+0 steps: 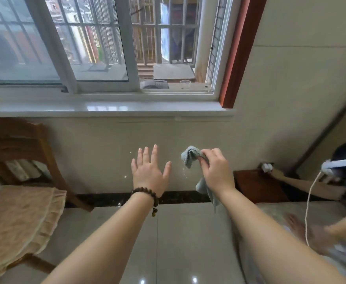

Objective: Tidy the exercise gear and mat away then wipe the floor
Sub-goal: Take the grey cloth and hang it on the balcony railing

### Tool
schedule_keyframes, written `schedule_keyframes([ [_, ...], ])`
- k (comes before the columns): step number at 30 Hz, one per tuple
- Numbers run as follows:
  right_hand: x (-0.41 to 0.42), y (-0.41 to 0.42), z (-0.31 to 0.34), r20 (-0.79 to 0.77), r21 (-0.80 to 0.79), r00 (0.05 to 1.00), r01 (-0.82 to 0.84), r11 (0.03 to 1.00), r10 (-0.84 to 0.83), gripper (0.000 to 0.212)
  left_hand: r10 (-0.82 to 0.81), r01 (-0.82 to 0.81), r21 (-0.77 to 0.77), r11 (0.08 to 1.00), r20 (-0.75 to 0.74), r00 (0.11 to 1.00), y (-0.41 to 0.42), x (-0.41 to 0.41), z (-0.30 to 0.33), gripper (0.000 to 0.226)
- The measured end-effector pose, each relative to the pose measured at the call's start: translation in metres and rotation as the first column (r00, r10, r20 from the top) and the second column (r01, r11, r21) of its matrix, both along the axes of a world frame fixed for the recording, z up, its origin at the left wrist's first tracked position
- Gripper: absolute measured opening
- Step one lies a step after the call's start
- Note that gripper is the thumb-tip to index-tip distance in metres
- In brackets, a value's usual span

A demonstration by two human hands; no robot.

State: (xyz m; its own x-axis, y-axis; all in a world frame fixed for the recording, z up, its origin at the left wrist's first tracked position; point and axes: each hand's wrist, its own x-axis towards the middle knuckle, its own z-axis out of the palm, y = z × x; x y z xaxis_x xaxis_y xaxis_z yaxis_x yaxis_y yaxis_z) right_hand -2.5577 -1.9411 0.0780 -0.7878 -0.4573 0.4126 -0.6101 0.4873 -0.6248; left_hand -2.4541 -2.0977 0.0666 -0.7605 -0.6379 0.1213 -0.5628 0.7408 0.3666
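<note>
**Cloth in hand, floor not yet wiped**

The right hand is clamped on a small blue-grey cloth, one bunched end sticking up past the fingers and the rest trailing down below the wrist. The left hand is held out empty beside it, fingers spread apart and palm facing away, a beaded bracelet at the wrist. Both hands are raised in front of the pale wall under the windowsill, well above the tiled floor.

No mat or exercise gear shows anywhere in view, so the tidying part looks finished, though things may lie outside the frame. The visible floor is bare and glossy, with no clear wet streaks, so wiping appears not to have begun. A wooden chair with a cushion stands at the left, and another person sits low at the far right edge. What is left, by this judgement, is bringing the cloth down and working across the tiles.
</note>
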Motion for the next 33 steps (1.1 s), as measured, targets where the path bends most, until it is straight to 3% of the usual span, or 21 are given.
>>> schedule_keyframes([
  [18,-0.349,-0.206,0.063,-0.223,-0.026,0.970,-0.103,0.994,0.095,0.020,0.056,-0.069,-0.111,0.991,-0.111,0.992,-0.183,-0.326,0.046,0.069],
  [25,-0.493,-0.289,0.122,-0.312,-0.060,0.945,-0.120,0.991,0.095,0.019,0.065,-0.093,-0.156,0.983,-0.181,0.981,-0.260,-0.472,0.103,0.069],
  [33,-0.585,-0.367,0.185,-0.384,-0.151,0.922,-0.121,0.981,0.055,0.018,0.008,-0.075,-0.204,0.976,-0.309,0.951,-0.344,-0.574,0.167,0.071],
])
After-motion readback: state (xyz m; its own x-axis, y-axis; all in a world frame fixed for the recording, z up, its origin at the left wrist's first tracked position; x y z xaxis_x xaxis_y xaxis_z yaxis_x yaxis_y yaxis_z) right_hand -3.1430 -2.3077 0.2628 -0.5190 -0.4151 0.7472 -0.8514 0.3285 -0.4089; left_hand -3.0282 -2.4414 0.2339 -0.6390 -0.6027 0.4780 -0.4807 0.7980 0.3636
